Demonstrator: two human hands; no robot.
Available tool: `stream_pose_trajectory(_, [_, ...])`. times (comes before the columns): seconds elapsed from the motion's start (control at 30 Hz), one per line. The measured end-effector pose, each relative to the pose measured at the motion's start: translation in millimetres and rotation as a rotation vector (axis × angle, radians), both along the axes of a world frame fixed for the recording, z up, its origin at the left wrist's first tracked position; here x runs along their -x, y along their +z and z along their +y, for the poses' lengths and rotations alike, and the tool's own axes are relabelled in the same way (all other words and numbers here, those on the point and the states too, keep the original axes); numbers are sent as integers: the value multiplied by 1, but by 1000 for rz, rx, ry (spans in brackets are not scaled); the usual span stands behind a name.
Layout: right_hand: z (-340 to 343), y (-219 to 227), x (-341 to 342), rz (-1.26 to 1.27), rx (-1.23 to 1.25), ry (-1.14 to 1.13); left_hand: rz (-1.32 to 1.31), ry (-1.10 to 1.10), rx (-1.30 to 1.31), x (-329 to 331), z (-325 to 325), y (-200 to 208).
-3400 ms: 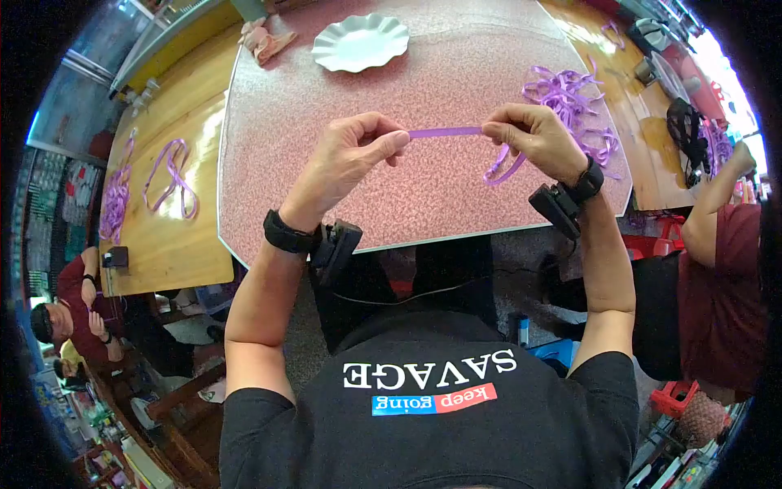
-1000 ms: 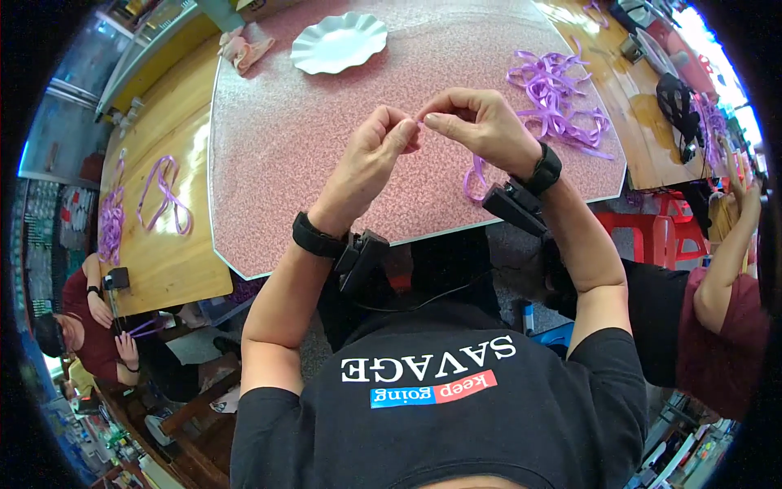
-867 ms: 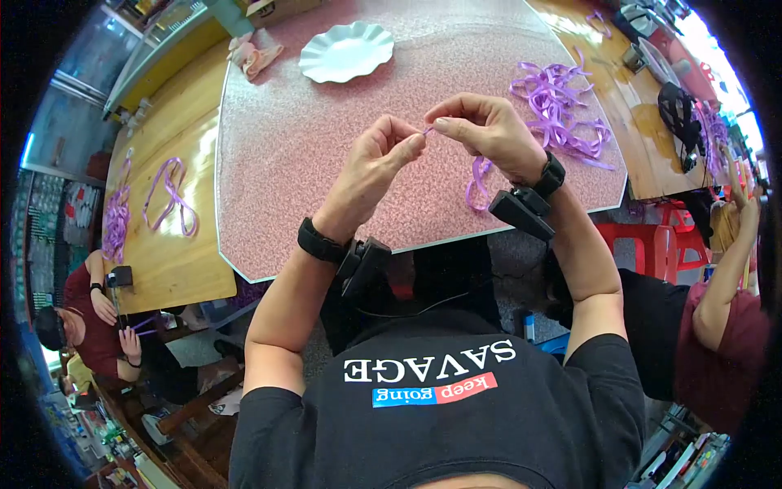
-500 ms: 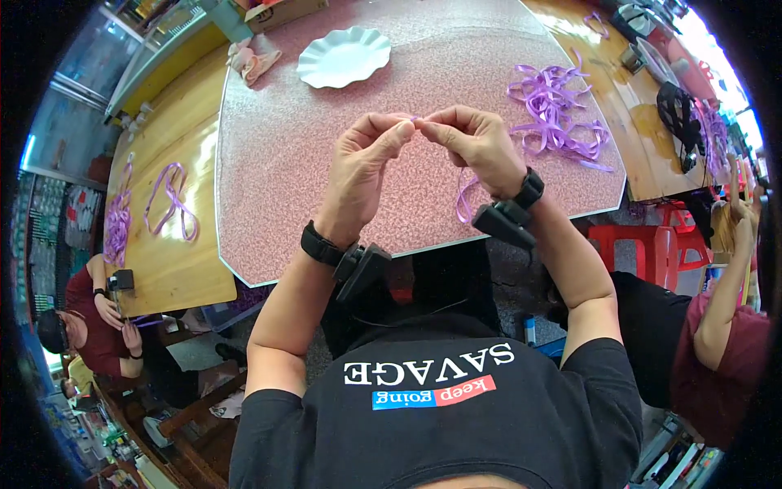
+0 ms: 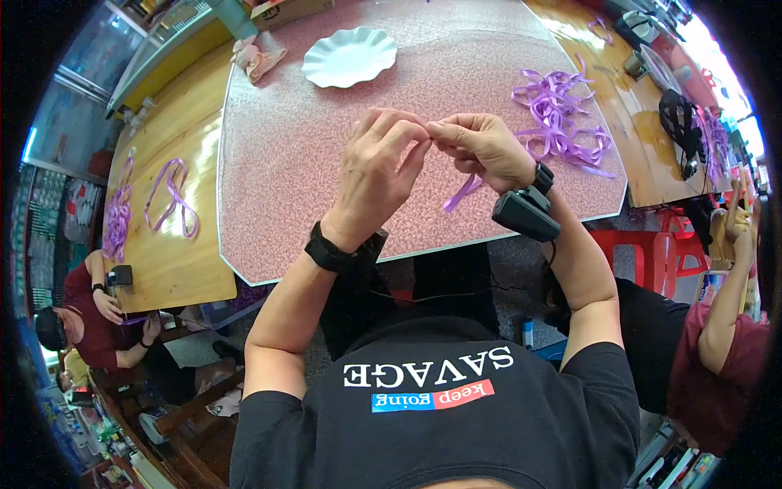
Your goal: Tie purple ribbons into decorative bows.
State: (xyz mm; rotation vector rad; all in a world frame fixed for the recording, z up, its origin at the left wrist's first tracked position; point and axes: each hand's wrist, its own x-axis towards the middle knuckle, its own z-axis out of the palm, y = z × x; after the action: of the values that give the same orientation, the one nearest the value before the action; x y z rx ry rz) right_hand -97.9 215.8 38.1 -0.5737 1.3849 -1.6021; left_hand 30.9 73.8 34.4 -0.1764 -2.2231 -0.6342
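Over the middle of the pink table my two hands meet at the fingertips. My right hand (image 5: 481, 147) is closed in a pinch on a purple ribbon, and a loose length of the ribbon (image 5: 463, 194) hangs below it. My left hand (image 5: 383, 167) has its thumb and forefinger brought together at the same spot, its back turned up. The bit of ribbon between the fingertips is mostly covered by them. To the right of my hands lies a loose heap of purple ribbons (image 5: 558, 102) on the tabletop.
A white scalloped plate (image 5: 350, 57) and a pinkish cloth-like item (image 5: 259, 61) lie toward the far side. More purple ribbons (image 5: 173, 200) rest on the wooden table at left. A co-worker (image 5: 106, 326) sits at left, another (image 5: 709, 342) at right, near red stools (image 5: 639, 248).
My left hand has rolled over so its back shows, and its fingers have come across to the right hand's fingertips. The ribbon's hanging end has shifted and straightened.
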Motion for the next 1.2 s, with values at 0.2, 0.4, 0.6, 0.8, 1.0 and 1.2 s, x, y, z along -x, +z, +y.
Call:
stream_pose_trajectory(0.2, [-5,0,-11,-27,55,-41,-44,8,-299,-4,6,-1])
stream_pose_trajectory(0.4, [-9,-4,-18,-24,147,-97,-295,-286,-1020,-8,6,-13])
stream_pose_trajectory(0.6, [-8,-1,-19,389,250,-88,-363,-465,-1303,-8,-5,-13])
stream_pose_trajectory(0.8, [-11,1,-14,1185,338,-149,-336,-435,-1297,-5,-7,-12])
stream_pose_trajectory(1.0, [-11,0,-16,1151,280,-213,-323,-382,-1231,-6,-6,-10])
stream_pose_trajectory(1.2, [-12,-4,-23,731,209,-203,-291,-213,-1124,-6,5,-10])
